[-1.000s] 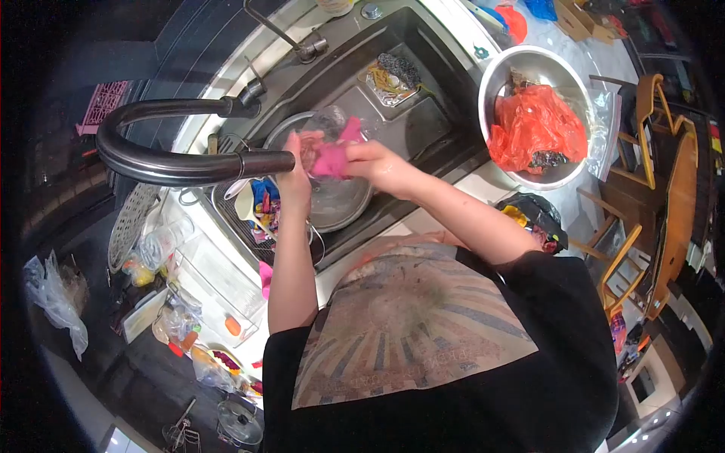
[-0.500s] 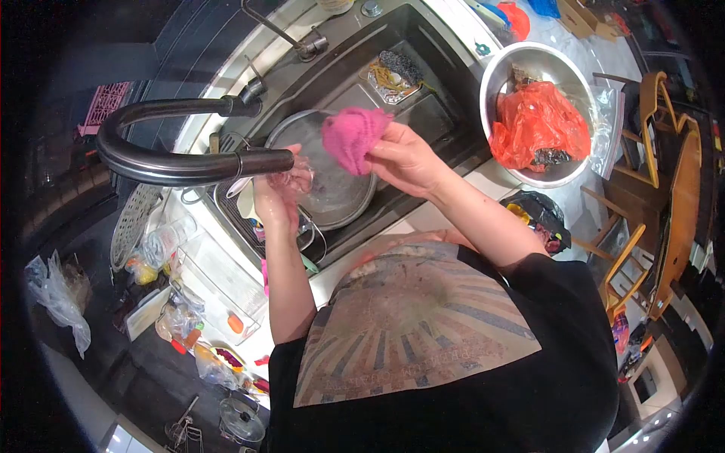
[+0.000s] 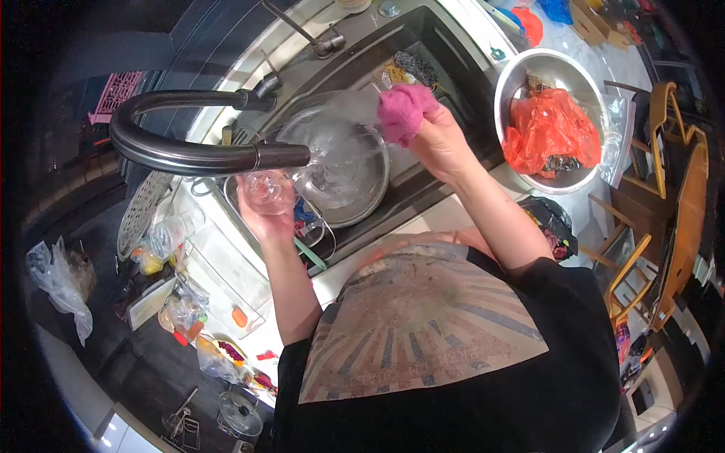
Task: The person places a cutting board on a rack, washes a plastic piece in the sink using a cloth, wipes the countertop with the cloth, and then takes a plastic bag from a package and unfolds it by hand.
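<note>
My left hand [image 3: 260, 215] is closed around a small clear glass [image 3: 269, 190], just below and left of the faucet's mouth. Whether it is glass or plastic I cannot tell. A bunched pink cloth [image 3: 406, 113] is gripped in my right hand [image 3: 444, 143], raised over the sink. Water runs from the dark curved faucet [image 3: 204, 164] and splashes in a large round metal basin [image 3: 380, 185] that stands in the dark sink [image 3: 453, 98].
A steel bowl [image 3: 507, 68] holding a red plastic bag [image 3: 555, 132] stands right of the sink. Near the sink's far end lies a dark scouring pad [image 3: 415, 66]. Utensils crowd the left corner, including a green handle [image 3: 310, 254]. Wooden chairs [image 3: 664, 128] stand at the right.
My left hand has drawn the glass out from under the faucet, down and left. My right hand has moved right with the pink cloth. Water now splashes widely in the basin.
</note>
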Tool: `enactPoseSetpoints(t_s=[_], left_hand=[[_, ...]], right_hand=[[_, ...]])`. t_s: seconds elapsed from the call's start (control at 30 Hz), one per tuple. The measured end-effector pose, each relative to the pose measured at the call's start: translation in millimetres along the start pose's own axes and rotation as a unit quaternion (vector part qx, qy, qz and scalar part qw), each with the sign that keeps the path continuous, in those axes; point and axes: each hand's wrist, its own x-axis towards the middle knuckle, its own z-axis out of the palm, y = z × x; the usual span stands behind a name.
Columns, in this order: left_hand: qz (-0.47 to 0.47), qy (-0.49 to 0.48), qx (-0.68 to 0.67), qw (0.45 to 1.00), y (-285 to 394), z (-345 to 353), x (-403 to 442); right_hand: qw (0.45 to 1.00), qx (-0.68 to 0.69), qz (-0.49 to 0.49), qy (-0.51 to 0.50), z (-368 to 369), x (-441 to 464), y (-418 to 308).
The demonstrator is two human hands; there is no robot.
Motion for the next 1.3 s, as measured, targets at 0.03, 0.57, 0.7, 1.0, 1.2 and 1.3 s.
enactPoseSetpoints(t_s=[0.03, 0.57, 0.7, 1.0, 1.2, 1.3], left_hand=[[-0.006, 0.015, -0.002, 1.0, -6, 1, 1], [-0.075, -0.09, 0.053, 0.992, -102, 34, 21], [-0.122, -0.063, 0.033, 0.99, -95, 36, 25], [-0.137, -0.066, 0.097, 0.984, -89, 44, 23], [-0.089, -0.09, 0.045, 0.991, -93, 54, 27], [-0.118, -0.118, 0.056, 0.985, -85, 55, 25]], right_hand=[[0.996, -0.092, 0.003, 0.01, -10, 1, 0], [0.689, -0.682, -0.162, -0.182, 22, -4, 61], [0.61, -0.746, -0.205, -0.173, 25, -20, 63], [0.585, -0.76, 0.074, -0.273, 50, -11, 19], [0.634, -0.693, -0.323, -0.118, 32, -16, 53], [0.689, -0.655, -0.293, -0.099, 38, -15, 63]])
